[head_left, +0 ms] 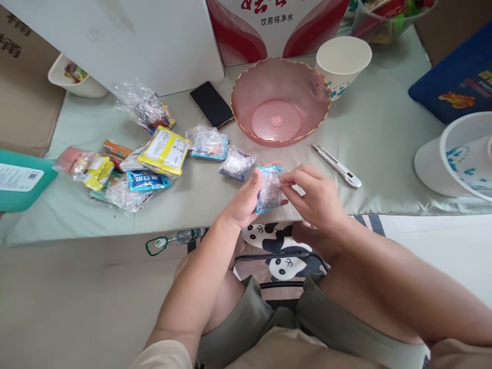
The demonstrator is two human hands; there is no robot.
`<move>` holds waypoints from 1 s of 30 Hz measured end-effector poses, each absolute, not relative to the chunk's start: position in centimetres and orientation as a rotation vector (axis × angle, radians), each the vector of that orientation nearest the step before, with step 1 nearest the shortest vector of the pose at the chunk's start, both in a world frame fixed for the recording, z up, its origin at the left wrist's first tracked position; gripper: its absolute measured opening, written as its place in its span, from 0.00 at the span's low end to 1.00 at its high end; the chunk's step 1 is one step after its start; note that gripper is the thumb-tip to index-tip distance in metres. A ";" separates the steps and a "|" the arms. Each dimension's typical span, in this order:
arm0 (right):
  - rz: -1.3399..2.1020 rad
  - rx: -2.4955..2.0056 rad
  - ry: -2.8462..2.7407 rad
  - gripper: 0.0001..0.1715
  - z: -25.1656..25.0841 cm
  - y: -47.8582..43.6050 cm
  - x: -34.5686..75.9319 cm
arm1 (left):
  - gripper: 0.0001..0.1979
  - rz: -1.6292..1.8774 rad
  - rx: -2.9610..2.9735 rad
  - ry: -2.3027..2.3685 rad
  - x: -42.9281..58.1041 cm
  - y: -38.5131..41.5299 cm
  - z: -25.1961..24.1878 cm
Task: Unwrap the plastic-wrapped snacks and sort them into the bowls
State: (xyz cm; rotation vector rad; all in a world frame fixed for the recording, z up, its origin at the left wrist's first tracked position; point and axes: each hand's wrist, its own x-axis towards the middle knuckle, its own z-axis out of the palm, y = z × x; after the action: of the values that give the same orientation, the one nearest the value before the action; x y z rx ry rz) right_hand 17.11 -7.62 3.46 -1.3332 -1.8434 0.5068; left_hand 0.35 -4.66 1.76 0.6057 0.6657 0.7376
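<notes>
Both hands hold one small clear plastic packet [268,188] with a blue edge, just above the near edge of the pale green table [384,143]. My left hand [243,202] grips its left side with thumb and fingers closed. My right hand [315,197] pinches its right side. An empty pink ribbed bowl [246,97] stands behind the hands. A white utility knife [337,166] lies to the right of them. Several more wrapped packets [165,151] lie in a loose pile at the left.
A black phone [211,104] lies left of the bowl, a paper cup [342,64] at its right. A white bucket [457,154] sits at the right edge, a teal container [23,179] at the left. Cardboard boxes [126,41] stand along the back. A panda-print stool [277,251] is between my knees.
</notes>
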 end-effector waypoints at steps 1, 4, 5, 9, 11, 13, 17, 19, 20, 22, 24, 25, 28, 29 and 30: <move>0.495 -1.312 -1.824 0.06 3.5 -7.7 17.2 | 0.36 0.764 0.603 0.693 0.4 -4.5 1.8; 0.386 -1.230 -1.769 0.08 4.2 -8.0 17.5 | 0.36 0.900 0.572 0.769 0.3 -4.0 2.5; 0.339 -1.184 -1.771 0.09 4.4 -8.2 17.6 | 0.35 0.958 0.548 0.791 0.3 -3.9 2.8; 0.326 -0.856 -1.978 0.10 4.9 -8.8 17.7 | 0.31 1.200 0.428 0.795 -0.1 -3.2 4.2; 0.423 -0.728 -2.166 0.05 4.6 -8.9 17.7 | 0.29 1.262 0.396 0.776 -0.7 -2.9 4.6; 0.504 -0.730 -2.276 0.06 4.3 -8.8 17.7 | 0.29 1.226 0.404 0.803 -1.2 -2.8 4.6; 0.376 -1.060 -2.015 0.04 4.0 -8.2 17.6 | 0.32 0.929 0.479 0.837 -1.7 -3.5 4.3; 0.326 -1.143 -1.917 0.08 4.0 -7.8 17.5 | 0.33 0.769 0.508 0.817 -1.7 -3.9 4.0; 0.343 -1.156 -1.898 0.06 4.1 -7.7 17.4 | 0.34 0.695 0.523 0.803 -1.7 -4.1 3.8; 0.472 -1.219 -1.806 0.02 4.1 -7.3 17.4 | 0.34 0.569 0.558 0.760 -1.7 -4.4 3.4; 0.696 -1.348 -1.562 0.06 4.0 -6.8 17.7 | 0.34 0.495 0.593 0.712 -2.1 -4.4 2.9; 0.818 -1.410 -1.404 0.08 3.9 -6.4 17.9 | 0.34 0.471 0.607 0.695 -2.3 -4.4 2.8; 1.008 -1.474 -0.993 0.09 3.4 -5.6 18.3 | 0.34 0.460 0.634 0.715 -2.6 -4.3 2.5; 0.972 -1.462 -0.926 0.09 3.4 -5.5 18.3 | 0.34 0.487 0.641 0.747 -2.5 -4.3 2.5; 0.903 -1.445 -0.906 0.09 3.5 -5.7 18.2 | 0.35 0.541 0.647 0.788 -2.4 -4.4 2.5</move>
State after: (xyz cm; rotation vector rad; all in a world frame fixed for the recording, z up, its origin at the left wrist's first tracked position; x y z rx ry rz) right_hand 18.16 -5.66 3.51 -1.4448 -0.9058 0.9031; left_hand -2.36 -4.40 2.51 0.6474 0.7876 0.5410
